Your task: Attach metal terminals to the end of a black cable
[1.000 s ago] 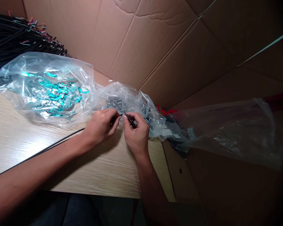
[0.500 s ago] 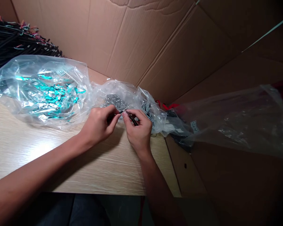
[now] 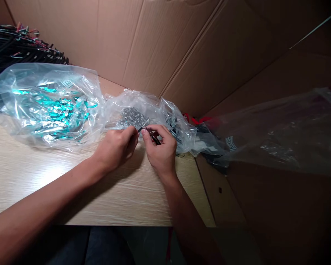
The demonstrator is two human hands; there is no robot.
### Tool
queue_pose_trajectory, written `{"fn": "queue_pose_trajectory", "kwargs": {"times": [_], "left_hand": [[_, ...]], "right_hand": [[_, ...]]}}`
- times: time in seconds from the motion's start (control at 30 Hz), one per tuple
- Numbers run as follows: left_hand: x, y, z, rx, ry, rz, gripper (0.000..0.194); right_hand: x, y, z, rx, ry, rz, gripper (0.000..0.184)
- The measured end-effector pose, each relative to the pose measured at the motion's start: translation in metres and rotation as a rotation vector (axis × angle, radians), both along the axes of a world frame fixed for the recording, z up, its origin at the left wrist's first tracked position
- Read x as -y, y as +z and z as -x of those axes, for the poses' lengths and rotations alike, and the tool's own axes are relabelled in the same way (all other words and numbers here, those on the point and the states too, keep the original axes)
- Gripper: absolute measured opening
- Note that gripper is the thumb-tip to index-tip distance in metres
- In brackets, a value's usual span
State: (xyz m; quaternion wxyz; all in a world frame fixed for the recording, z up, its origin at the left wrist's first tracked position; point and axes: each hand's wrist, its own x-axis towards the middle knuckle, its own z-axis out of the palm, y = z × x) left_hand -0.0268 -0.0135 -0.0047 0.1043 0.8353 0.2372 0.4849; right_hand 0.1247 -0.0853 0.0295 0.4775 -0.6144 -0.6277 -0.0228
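My left hand [image 3: 116, 146] pinches a short black cable end [image 3: 139, 129] between thumb and forefinger, its tip pointing right. Close beside it, my right hand [image 3: 163, 152] is closed round a slim black tweezer-like tool [image 3: 155, 140], whose narrow end reaches the cable tip. The fingertips of both hands almost meet, and the exact contact there is too small to make out. Just behind them, a clear plastic bag [image 3: 114, 106] holds a heap of small silvery metal pieces [image 3: 132, 117].
To the left lies a large clear bag [image 3: 84, 79] of shiny teal pieces, with bundled black cables [image 3: 24, 49] behind. More plastic bags [image 3: 186, 138] with dark parts lie right, near the edge of the wooden table [image 3: 121, 206]. Cardboard walls [image 3: 116, 40] stand behind.
The view has shifted slightly. My left fingers have curled in more around the cable, and the tool in my right hand sits at a slightly different angle.
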Motion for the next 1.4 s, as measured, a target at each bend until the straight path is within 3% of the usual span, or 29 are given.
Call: {"fn": "queue_pose_trajectory", "kwargs": {"times": [0.27,0.67,0.8,0.97,1.2,1.4], "left_hand": [[0.004,0.015,0.003,0.073,-0.120,0.306,0.020],[0.003,0.015,0.002,0.076,-0.161,0.381,0.021],[0.002,0.015,0.002,0.101,-0.170,0.451,0.021],[-0.001,0.019,0.002,0.197,-0.226,0.717,0.025],[0.000,0.032,0.002,0.289,-0.390,1.124,0.032],[-0.002,0.036,0.004,0.284,-0.525,1.281,0.033]], "right_hand": [[-0.004,-0.007,-0.005,-0.136,0.008,0.052,0.009],[-0.002,-0.005,-0.006,0.082,0.024,0.021,0.004],[-0.002,-0.007,-0.006,0.059,0.009,0.027,0.006],[-0.004,-0.009,-0.007,-0.108,0.011,0.071,0.016],[-0.006,-0.013,-0.006,-0.185,0.033,0.061,0.016],[-0.005,-0.013,-0.005,-0.155,0.005,0.046,0.014]]}}
